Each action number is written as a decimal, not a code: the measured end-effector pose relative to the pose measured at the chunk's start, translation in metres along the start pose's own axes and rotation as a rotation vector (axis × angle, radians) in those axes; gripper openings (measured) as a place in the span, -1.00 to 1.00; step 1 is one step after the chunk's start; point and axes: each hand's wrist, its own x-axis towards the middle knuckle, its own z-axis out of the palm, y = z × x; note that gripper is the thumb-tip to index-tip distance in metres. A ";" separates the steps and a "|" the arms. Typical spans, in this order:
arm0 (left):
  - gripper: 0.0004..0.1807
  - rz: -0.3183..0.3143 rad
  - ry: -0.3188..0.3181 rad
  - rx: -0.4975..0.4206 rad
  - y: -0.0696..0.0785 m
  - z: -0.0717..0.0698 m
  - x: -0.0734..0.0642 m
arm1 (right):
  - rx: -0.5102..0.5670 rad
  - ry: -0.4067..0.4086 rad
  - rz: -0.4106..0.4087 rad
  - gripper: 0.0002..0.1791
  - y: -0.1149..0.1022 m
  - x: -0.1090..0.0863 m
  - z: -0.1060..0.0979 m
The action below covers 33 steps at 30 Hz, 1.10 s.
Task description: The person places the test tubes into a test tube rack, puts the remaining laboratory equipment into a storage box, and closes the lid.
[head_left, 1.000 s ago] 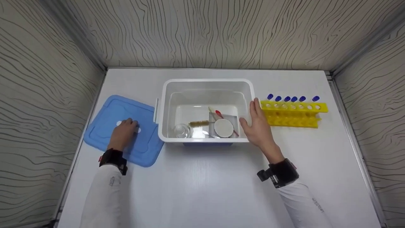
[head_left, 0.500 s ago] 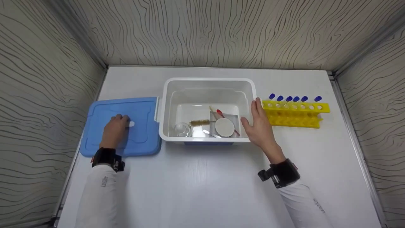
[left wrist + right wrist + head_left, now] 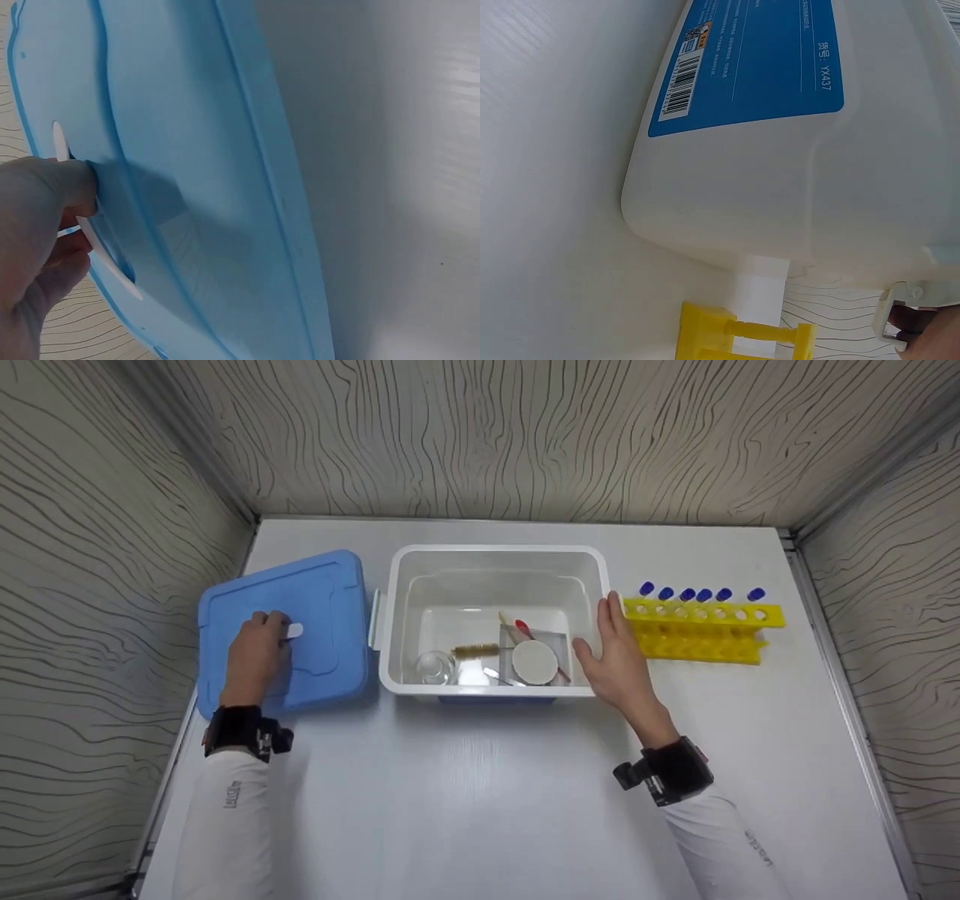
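Note:
My left hand (image 3: 253,660) grips the white handle of a blue lid (image 3: 330,592), left of the bin. The left wrist view shows my fingers curled round that handle (image 3: 112,259) and the lid tilted. At the right side of the white bin (image 3: 495,690) is my right hand (image 3: 619,660), its fingers lying straight along the rim and the thumb held apart. In the right wrist view, fingertips show beside a white side latch (image 3: 885,315). Inside the bin are a brown bristle brush (image 3: 475,650), a round white disc (image 3: 535,662), a clear glass vessel (image 3: 435,667) and a red-tipped item (image 3: 522,626).
Right of the bin stands a yellow test tube rack (image 3: 701,615). Several blue-capped tubes (image 3: 688,594) show along its back edge. Patterned walls (image 3: 480,442) border the white table (image 3: 480,795) at the back and both sides.
The blue lid has turned counterclockwise and shifted away from me, carried by my left hand, which has moved left and upward. The right hand stays at the bin's side.

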 end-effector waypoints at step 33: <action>-0.64 0.178 0.063 -0.045 0.131 -0.055 0.020 | 0.008 0.021 -0.027 -0.13 0.000 0.000 0.000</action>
